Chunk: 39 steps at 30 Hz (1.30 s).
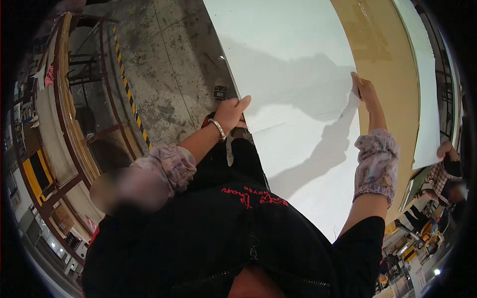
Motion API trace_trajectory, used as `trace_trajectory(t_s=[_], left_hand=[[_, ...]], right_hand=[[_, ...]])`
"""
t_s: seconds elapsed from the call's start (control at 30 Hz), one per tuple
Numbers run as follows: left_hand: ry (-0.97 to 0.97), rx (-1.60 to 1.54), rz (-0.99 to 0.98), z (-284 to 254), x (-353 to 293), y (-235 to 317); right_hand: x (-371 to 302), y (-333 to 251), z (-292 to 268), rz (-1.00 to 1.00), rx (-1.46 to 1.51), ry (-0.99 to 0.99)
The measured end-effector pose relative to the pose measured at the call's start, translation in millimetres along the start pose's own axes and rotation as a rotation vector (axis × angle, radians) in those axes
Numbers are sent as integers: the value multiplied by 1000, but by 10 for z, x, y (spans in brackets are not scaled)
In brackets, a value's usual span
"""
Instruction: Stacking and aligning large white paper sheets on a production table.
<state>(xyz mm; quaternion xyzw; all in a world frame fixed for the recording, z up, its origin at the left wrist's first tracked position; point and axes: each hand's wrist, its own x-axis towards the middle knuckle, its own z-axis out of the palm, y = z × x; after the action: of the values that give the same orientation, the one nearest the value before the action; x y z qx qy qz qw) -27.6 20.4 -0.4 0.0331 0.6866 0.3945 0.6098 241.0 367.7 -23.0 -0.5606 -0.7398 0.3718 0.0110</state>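
Note:
A large white sheet, seemingly paper or thin board, stretches away in front of me with faint creases across its middle. My left hand grips its left edge, thumb laid on top and fingers curled beneath, partly hidden. At the right edge, my right hand pinches the same sheet, with the thumb at its border. The shadow of my right arm falls across the white surface. To the right of the sheet, and seemingly below it, lies brown cardboard.
Another white sheet lies farther right, with another person's hand at its near corner. On the left stand brown metal frame racks. Black-and-yellow tape marks the concrete floor.

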Motion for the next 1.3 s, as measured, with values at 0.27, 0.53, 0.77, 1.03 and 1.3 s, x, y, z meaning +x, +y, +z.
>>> trace_trajectory(t_s=[0.27, 0.53, 0.77, 1.03, 1.3], left_hand=[[-37, -272, -146, -11, -140, 197], [-18, -187, -52, 9, -131, 242], [29, -209, 6, -15, -41, 171], [200, 166, 56, 27, -62, 195], [202, 123, 158, -7, 20, 76]], right_hand=[[-142, -397, -128, 156, -61, -243], [-14, -258, -227, 129, -65, -140], [-2, -236, -172, 14, -63, 50], [29, -303, -195, 79, -88, -21], [19, -329, -155, 130, 57, -107]])
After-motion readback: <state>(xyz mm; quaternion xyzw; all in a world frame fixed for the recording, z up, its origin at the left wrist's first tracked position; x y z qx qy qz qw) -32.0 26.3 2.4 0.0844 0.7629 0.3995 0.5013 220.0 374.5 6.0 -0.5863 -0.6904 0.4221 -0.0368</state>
